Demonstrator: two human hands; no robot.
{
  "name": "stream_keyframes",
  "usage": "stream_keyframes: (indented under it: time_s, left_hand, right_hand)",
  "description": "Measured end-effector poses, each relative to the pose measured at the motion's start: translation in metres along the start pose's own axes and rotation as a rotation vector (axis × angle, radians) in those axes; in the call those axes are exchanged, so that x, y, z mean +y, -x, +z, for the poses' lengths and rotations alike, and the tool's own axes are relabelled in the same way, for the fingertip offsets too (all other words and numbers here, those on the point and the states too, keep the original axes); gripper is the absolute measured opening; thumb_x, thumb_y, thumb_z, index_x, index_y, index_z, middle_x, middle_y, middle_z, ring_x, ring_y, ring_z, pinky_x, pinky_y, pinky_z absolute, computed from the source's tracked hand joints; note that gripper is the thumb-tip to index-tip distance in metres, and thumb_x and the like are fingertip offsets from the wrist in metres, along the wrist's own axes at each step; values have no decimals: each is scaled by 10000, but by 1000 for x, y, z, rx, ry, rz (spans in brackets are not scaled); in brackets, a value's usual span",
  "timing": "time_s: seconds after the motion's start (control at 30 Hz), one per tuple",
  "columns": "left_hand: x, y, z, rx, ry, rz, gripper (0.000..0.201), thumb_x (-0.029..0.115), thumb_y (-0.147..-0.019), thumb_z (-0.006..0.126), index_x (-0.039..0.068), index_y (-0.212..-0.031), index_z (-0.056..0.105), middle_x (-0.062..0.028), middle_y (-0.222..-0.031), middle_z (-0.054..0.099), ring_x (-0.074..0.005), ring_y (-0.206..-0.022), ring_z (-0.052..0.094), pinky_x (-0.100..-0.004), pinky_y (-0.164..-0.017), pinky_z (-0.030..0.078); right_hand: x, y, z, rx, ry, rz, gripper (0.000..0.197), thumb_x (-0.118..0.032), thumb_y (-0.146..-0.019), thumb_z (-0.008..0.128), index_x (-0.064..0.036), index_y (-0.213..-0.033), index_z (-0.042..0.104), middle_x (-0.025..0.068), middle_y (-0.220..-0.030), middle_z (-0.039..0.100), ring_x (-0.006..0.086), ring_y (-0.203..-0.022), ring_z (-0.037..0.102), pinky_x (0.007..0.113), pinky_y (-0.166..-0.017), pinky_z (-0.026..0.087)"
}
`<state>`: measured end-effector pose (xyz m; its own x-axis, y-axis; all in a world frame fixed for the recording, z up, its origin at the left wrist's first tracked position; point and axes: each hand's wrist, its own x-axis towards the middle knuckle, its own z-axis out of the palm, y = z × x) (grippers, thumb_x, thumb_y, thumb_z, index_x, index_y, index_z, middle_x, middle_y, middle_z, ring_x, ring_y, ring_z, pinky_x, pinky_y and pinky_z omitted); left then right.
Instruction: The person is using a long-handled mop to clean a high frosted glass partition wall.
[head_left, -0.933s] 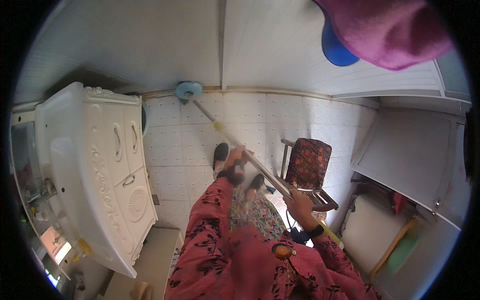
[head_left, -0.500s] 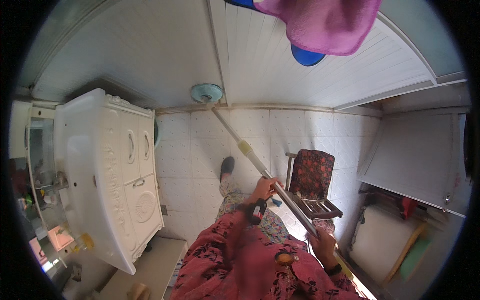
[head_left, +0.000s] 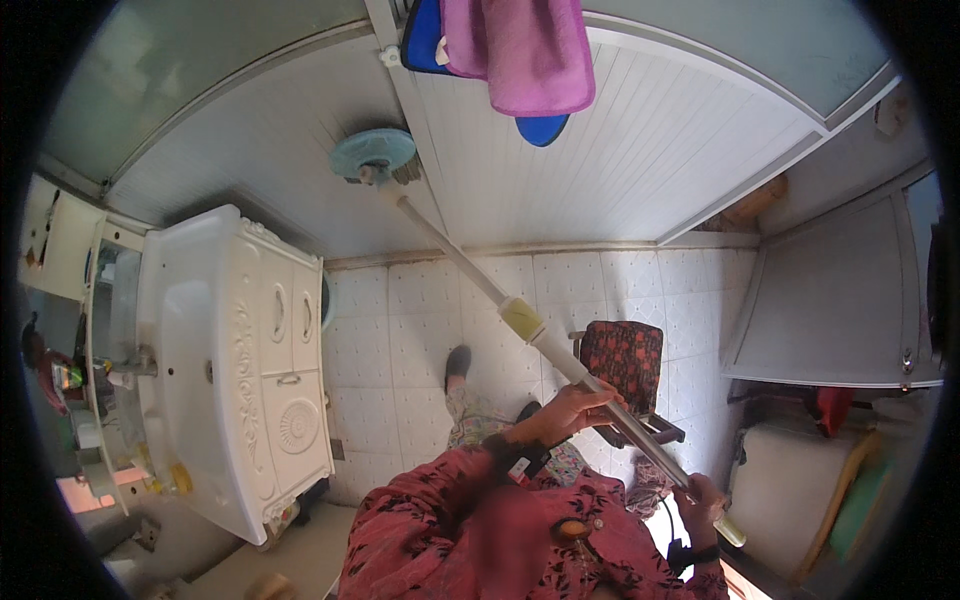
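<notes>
Nearest the camera, the right hand (head_left: 703, 497) was clenched around the lower end of a long pale pole (head_left: 560, 352), close to its butt, with a dark band at the wrist. A little farther up, the left hand (head_left: 570, 408) was wrapped around the same pole from above, its red patterned sleeve (head_left: 440, 500) running back toward the body. Both hands gripped firmly, well apart along the shaft.

Beyond the hands the pole rose at a slant, past a yellowish collar (head_left: 522, 318), to a round pale-blue brush head (head_left: 374, 153) pressed against the white panelled wall (head_left: 640, 170), just beside a vertical white rail (head_left: 395, 70). The work in hand looked like scrubbing that high panelling, with the head at the top of its reach. The next stroke would probably call for steady pressure through the left hand while the right steered the butt, keeping the head flat on the panels.

A purple towel (head_left: 520, 50) hung over the rail nearby. On the tiled floor (head_left: 400, 330) stood a red patterned chair (head_left: 622, 362), and to the left a white washbasin cabinet (head_left: 250, 370).
</notes>
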<state>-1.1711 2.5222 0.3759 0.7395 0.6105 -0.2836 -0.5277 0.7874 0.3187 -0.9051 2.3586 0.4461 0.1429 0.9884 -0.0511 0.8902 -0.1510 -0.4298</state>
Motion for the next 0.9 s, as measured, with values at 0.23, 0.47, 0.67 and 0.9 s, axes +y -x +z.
stream_keyframes:
  time_s: [0.23, 0.47, 0.67, 0.9]
  left_hand:
    - [20, 10, 48, -12, -162, 60, 162, 158, -843, 470, 40, -952, 487, -95, -974, 543, -210, -958, 518, -348, -845, 427]
    - [30, 12, 10, 15, -132, 100, 212, 200, -858, 443, 10, -947, 475, -91, -953, 538, -200, -962, 513, -324, -825, 439]
    - [15, 16, -35, 202, -374, 150, 278, 277, -874, 396, 24, -937, 493, -81, -938, 543, -182, -930, 520, -296, -783, 429]
    - [14, 39, -18, 162, -880, 283, 142, 85, -846, 444, -9, -951, 459, -74, -961, 533, -155, -892, 534, -264, -797, 454]
  right_hand:
    - [13, -5, -3, 56, -154, 49, 250, -116, -570, 710, -27, -749, 559, 78, -584, 567, 128, -511, 548, 250, -469, 443]
    - [27, -8, 48, -60, -240, 24, 201, -93, -595, 702, -25, -698, 543, -30, -513, 445, 37, -498, 381, 214, -424, 325]
    - [3, -19, 49, -194, -216, 76, 281, -231, -565, 728, -39, -703, 575, 27, -516, 509, 124, -473, 477, 266, -444, 380]
    - [6, -17, 62, -284, -118, -15, 346, -345, -564, 716, -45, -614, 551, 78, -462, 499, 220, -412, 510, 330, -417, 384]
